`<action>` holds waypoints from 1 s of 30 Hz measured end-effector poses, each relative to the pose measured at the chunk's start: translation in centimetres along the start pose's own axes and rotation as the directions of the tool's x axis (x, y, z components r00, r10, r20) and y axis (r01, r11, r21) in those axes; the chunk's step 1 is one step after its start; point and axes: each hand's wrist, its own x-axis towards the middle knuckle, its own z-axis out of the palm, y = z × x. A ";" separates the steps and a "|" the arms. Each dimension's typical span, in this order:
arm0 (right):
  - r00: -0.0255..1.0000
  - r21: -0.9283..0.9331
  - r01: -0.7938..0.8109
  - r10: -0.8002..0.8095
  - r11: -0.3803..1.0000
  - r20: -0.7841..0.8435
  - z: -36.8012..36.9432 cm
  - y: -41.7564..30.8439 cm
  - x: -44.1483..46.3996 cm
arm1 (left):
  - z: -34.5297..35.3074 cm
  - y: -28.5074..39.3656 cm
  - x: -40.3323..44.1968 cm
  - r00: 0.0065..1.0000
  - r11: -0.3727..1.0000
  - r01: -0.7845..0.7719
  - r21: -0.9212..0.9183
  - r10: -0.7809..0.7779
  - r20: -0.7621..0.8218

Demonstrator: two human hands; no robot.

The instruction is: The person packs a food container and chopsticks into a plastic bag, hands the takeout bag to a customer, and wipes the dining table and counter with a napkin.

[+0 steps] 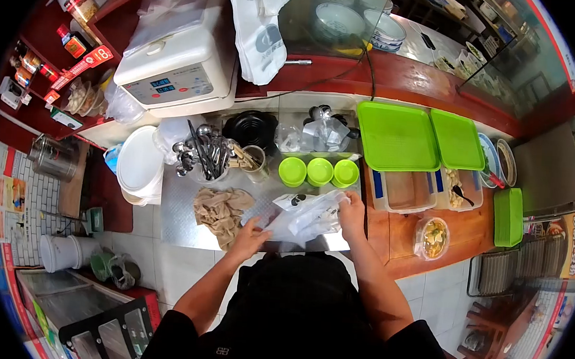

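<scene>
A white plastic bag [303, 219] with dark print lies stretched between my hands, low over the front of the metal counter [181, 202]. My right hand [351, 217] is closed on the bag's right end. At its lower left edge, the fingers of my left hand [250, 238] pinch the plastic. Just left of that hand is a crumpled brown cloth [221, 212]. Behind the bag stand three green bowls [319, 172] in a row. To the right, on the wooden counter, is a lidded clear tub of food [432, 238].
Spoons and tongs [203, 151] stand in a holder behind the cloth. Green lids [399, 137] partly cover plastic bins [405, 190] at the right. A white bucket [140, 160] is at the left, below a white machine [176, 61]. More printed bags [259, 43] hang at the back.
</scene>
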 end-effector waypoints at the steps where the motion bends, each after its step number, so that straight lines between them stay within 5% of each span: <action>1: 1.000 -0.001 0.000 0.000 1.000 -0.002 0.1 0.0 -0.1 | 0.0 1.8 -0.3 1.000 1.000 0.000 0.000 0.000 0.002; 3: 0.985 -0.269 0.171 -0.153 0.948 0.086 0.9 0.3 -0.5 | 0.1 5.6 -0.7 0.988 0.976 -0.146 0.160 0.152 -0.023; 6: 0.946 -0.348 0.272 -0.183 0.897 0.269 4.1 0.6 -2.6 | 3.3 8.0 -0.5 0.970 0.949 -0.244 0.198 0.242 0.035; 10: 0.833 -0.317 0.457 -0.275 0.831 0.480 7.1 -2.3 -5.8 | 5.7 7.3 1.8 0.986 0.955 -0.123 0.269 0.149 -0.077; 14: 0.813 -0.384 0.486 -0.245 0.785 0.529 4.0 -1.8 -4.8 | 4.5 6.6 2.1 0.996 0.974 -0.048 0.222 0.064 -0.063; 17: 0.833 -0.430 0.407 -0.135 0.806 0.536 1.4 -2.3 -4.5 | 3.6 5.3 1.9 0.978 0.913 -0.154 0.378 0.196 -0.075; 20: 0.791 -0.745 0.531 0.079 0.404 0.606 -0.7 -2.1 -4.3 | 3.6 5.5 1.7 0.948 0.912 -0.245 0.330 0.296 -0.117; 24: 0.796 -0.722 0.563 -0.028 0.403 0.605 -1.3 0.4 -4.1 | 4.3 6.7 2.3 0.920 0.954 -0.283 0.103 0.300 -0.251; 26: 0.879 -0.589 0.376 -0.074 0.715 0.472 0.2 0.8 -4.5 | 4.8 6.4 2.7 0.921 0.953 -0.303 0.010 0.296 -0.253; 30: 0.922 -0.410 0.257 -0.095 0.875 0.375 2.1 2.5 -4.9 | 5.1 6.5 2.7 0.943 0.972 -0.236 -0.015 0.225 -0.245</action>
